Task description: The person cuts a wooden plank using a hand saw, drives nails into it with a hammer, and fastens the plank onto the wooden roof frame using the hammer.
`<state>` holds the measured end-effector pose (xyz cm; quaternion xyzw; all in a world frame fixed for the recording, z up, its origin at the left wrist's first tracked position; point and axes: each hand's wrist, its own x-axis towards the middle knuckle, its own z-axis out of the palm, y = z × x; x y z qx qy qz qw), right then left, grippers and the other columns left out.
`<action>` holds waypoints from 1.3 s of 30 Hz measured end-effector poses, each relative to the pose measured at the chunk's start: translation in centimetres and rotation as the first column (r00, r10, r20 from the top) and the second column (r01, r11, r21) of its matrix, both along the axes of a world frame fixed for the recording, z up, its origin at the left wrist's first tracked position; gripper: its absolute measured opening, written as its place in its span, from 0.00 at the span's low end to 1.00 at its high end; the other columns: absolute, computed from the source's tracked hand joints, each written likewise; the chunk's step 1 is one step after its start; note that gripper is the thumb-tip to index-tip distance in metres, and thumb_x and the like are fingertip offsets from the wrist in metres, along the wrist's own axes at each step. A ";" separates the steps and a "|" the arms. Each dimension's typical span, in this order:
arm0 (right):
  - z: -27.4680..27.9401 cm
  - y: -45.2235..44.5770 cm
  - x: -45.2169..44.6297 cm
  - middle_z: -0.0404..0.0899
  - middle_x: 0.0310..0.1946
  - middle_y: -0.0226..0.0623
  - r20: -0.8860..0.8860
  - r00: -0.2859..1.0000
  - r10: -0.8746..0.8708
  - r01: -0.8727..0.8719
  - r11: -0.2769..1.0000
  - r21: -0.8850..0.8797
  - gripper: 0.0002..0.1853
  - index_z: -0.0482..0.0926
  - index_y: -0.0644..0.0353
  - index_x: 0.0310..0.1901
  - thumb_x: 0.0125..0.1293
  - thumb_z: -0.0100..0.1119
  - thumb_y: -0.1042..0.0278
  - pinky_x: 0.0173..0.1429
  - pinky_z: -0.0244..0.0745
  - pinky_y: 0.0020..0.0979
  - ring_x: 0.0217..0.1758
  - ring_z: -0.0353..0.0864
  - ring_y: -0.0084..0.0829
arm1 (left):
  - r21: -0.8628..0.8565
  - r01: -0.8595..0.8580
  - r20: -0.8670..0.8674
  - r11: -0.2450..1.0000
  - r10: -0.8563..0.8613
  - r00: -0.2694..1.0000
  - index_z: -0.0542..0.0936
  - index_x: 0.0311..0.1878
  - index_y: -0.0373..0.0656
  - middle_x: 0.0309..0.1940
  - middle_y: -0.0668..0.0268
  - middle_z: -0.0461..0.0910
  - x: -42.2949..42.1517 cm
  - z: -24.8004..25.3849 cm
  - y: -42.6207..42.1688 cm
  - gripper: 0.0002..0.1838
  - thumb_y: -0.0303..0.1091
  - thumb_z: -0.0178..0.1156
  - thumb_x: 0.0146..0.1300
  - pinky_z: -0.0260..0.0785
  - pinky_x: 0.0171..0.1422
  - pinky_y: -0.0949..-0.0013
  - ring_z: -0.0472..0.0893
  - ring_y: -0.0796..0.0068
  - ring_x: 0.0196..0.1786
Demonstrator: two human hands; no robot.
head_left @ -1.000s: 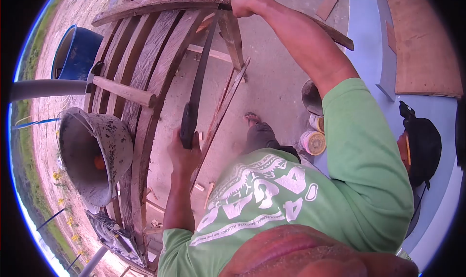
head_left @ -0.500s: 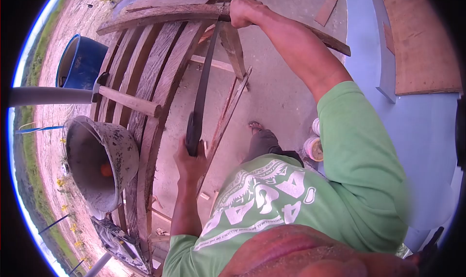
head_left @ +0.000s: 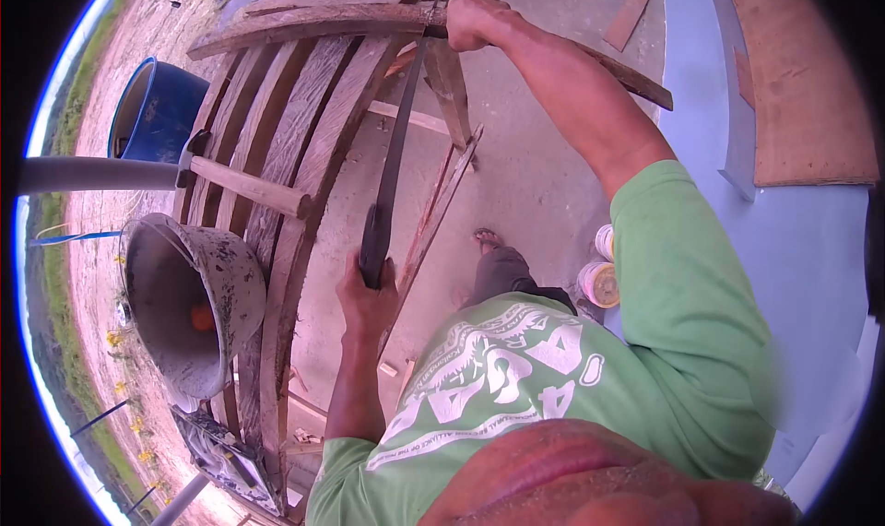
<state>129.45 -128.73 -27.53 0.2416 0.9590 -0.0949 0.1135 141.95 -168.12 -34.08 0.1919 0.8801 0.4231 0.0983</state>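
Observation:
My left hand (head_left: 367, 295) is closed round the dark handle of a hand saw (head_left: 395, 162). The long, narrow blade runs up to a curved wooden plank (head_left: 323, 19) at the top, and its far end meets the plank's edge. Right beside that spot, my right hand (head_left: 475, 22) grips the plank from above. The plank's left part lies across a slatted wooden bench (head_left: 304, 130), while its right part sticks out past my right arm.
A hammer (head_left: 249, 185) lies on the slats, beside a mortar-stained bucket (head_left: 244, 277) and a blue container (head_left: 171, 111). Small tubs (head_left: 599, 283) stand on the floor at right. Long wood strips (head_left: 433, 212) lean below the bench. Grey pole (head_left: 101, 174) at left.
The view has shifted slightly. A person in a black cap, at the right earlier, is no longer visible. Both hands keep their grips, and the saw's place against the plank looks nearly unchanged.

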 end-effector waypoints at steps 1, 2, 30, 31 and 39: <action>-0.1 0.3 -0.2 0.85 0.51 0.49 -0.007 1.000 -0.010 0.010 1.000 0.015 0.21 0.84 0.63 0.51 0.54 0.60 0.70 0.58 0.80 0.43 0.56 0.85 0.46 | -0.023 -0.038 0.053 0.999 0.039 0.998 0.79 0.53 0.37 0.35 0.58 0.86 2.1 -1.3 -3.4 0.15 0.25 0.65 0.63 0.76 0.41 0.67 0.84 0.77 0.35; -0.2 0.4 -0.4 0.85 0.52 0.48 -0.012 1.000 -0.017 0.017 0.999 0.030 0.21 0.84 0.63 0.51 0.54 0.60 0.71 0.58 0.80 0.43 0.56 0.85 0.47 | 0.010 -0.011 -0.005 1.000 0.011 1.000 0.79 0.53 0.37 0.36 0.57 0.86 2.0 -1.4 -3.2 0.15 0.24 0.65 0.63 0.76 0.41 0.66 0.84 0.76 0.36; 0.8 0.1 -0.6 0.85 0.51 0.49 0.053 0.997 -0.059 0.060 0.998 -0.016 0.21 0.84 0.63 0.52 0.55 0.58 0.70 0.58 0.80 0.42 0.55 0.85 0.45 | 0.034 0.079 -0.083 0.996 -0.076 0.994 0.78 0.52 0.37 0.34 0.49 0.85 -1.8 0.2 1.5 0.15 0.26 0.65 0.62 0.77 0.42 0.63 0.88 0.63 0.35; 0.5 0.0 -0.3 0.85 0.51 0.49 0.037 0.998 -0.048 0.048 0.999 -0.005 0.21 0.84 0.64 0.52 0.55 0.58 0.70 0.58 0.80 0.42 0.55 0.85 0.46 | -0.018 0.024 0.009 1.000 -0.024 1.000 0.78 0.53 0.36 0.36 0.52 0.87 0.7 -0.5 -2.4 0.16 0.24 0.65 0.62 0.77 0.45 0.65 0.88 0.70 0.39; 1.2 -0.1 -0.8 0.85 0.51 0.48 0.066 0.995 -0.073 0.075 0.997 -0.019 0.21 0.85 0.61 0.51 0.55 0.59 0.69 0.59 0.80 0.42 0.58 0.85 0.44 | 0.083 0.103 -0.159 0.991 -0.089 0.983 0.77 0.48 0.37 0.32 0.44 0.83 -12.6 1.3 18.5 0.15 0.33 0.65 0.62 0.74 0.41 0.52 0.85 0.42 0.38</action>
